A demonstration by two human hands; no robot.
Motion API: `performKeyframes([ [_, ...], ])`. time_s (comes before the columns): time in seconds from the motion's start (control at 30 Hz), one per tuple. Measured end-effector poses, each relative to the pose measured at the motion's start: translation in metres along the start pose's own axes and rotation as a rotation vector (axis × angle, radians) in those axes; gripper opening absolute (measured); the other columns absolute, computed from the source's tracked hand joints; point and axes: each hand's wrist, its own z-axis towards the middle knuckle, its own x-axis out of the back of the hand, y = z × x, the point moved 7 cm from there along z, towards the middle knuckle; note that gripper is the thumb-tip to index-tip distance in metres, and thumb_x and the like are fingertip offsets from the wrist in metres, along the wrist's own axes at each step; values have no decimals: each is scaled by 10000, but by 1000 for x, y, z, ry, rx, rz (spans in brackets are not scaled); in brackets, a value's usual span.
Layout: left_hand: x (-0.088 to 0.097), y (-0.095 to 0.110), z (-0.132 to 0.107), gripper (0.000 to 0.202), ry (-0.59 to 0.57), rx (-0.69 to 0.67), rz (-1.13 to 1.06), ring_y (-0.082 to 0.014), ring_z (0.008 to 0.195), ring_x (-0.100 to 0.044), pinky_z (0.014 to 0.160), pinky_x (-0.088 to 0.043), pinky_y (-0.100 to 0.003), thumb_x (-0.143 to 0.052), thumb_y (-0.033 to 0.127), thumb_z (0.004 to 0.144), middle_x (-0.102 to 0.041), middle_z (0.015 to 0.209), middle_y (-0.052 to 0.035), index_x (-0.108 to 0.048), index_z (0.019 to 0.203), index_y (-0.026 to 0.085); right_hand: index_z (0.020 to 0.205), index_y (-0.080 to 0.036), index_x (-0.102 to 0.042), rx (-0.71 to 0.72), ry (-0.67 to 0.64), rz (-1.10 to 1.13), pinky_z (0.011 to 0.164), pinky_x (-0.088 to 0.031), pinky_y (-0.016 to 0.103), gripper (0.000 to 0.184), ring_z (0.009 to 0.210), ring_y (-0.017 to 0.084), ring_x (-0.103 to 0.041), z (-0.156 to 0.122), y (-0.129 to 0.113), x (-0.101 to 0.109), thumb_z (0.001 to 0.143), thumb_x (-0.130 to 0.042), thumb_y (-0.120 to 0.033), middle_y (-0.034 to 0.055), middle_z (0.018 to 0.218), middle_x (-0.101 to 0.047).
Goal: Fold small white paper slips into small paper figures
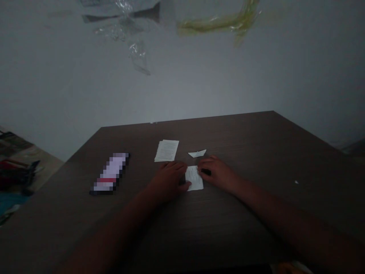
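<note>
A small white sheet of printed paper (194, 179) lies flat on the dark brown table (228, 232), between my two hands. My left hand (170, 179) rests at the sheet's left edge, its fingers stretched out and its thumb lying on the lower left part. On the opposite side, my right hand (217, 172) touches the upper right edge with slightly bent fingers; a dark gap shows between thumb and fingers. Just beyond the sheet sits a small folded paper boat (197, 153). Neither hand grips the paper.
A short stack of printed paper sheets (167, 150) lies behind my left hand. Farther left is a phone (111, 173) with a blurred, lit screen. A tiny paper scrap (296, 182) lies at the right. Behind the table rises a pale wall (182, 83) with tape on it.
</note>
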Motion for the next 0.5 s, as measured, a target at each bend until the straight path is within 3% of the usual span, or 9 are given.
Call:
performKeyframes([
  [0.13,-1,-3,-1,486,-10,5,-30,-442,1573,-697,1364,-517,-675,-841,331,1072,-755,1669,-201,-761,1531,195,1201,-251,-896,-29,-33,21,1242,-558,594,196,1288,346,-806,-2,1,4,1020,-866,-184,126,1316,-888],
  [0.4,-4,-10,-4,526,-4,-11,-86,-433,1592,-677,1374,-500,-683,-844,367,1075,-755,1673,-189,-739,1567,213,1456,-237,-843,-40,-160,-3,1320,-523,625,537,1492,408,-701,-12,-2,8,947,-992,-318,172,1585,-791],
  [0.5,-4,-15,-4,451,-30,-33,-112,-408,1604,-671,1384,-495,-659,-771,326,1123,-755,1676,-168,-750,1560,220,1488,-234,-827,-45,-174,-17,1322,-519,641,574,1520,422,-673,-14,-5,10,949,-988,-346,175,1605,-779],
])
